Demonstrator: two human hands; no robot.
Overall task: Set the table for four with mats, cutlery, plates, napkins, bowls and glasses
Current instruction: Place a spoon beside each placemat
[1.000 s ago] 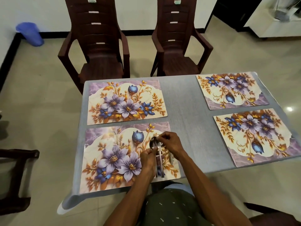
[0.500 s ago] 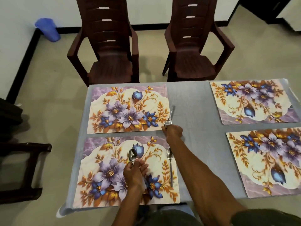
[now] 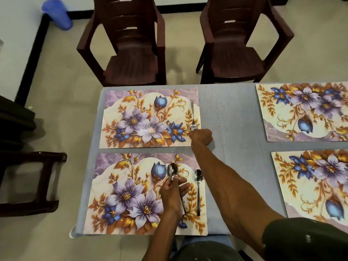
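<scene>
Four rectangular floral placemats, printed with purple and blue flowers and gold leaves, lie on the grey cloth-covered worktop (image 3: 226, 113): the far-left mat (image 3: 148, 117), the near-left mat (image 3: 135, 194), the far-right mat (image 3: 305, 110) and the near-right mat (image 3: 316, 183). The mat step therefore appears complete.

Cutlery is in progress. One steel spoon (image 3: 198, 187) lies along the right margin of the near-left mat. A second piece of steel cutlery (image 3: 193, 117) lies along the right margin of the far-left mat; the right hand (image 3: 201, 137) is at its near end, fingers curled, but whether it grips the piece cannot be told. The left hand (image 3: 172, 193) holds a bundle of steel spoons (image 3: 172, 172) over the near-left mat, fingers closed round the handles.

Outstanding, by judgement: cutlery for both right-hand mats, then plates, napkins, bowls and glasses, none of which is in view.

Edges and room: the left mats sit close to the worktop's left and near edges, leaving little margin there. A bare strip of cloth runs down the middle between the mat pairs, giving free reach across. Two dark brown plastic chairs (image 3: 131, 53) stand against the far edge.
</scene>
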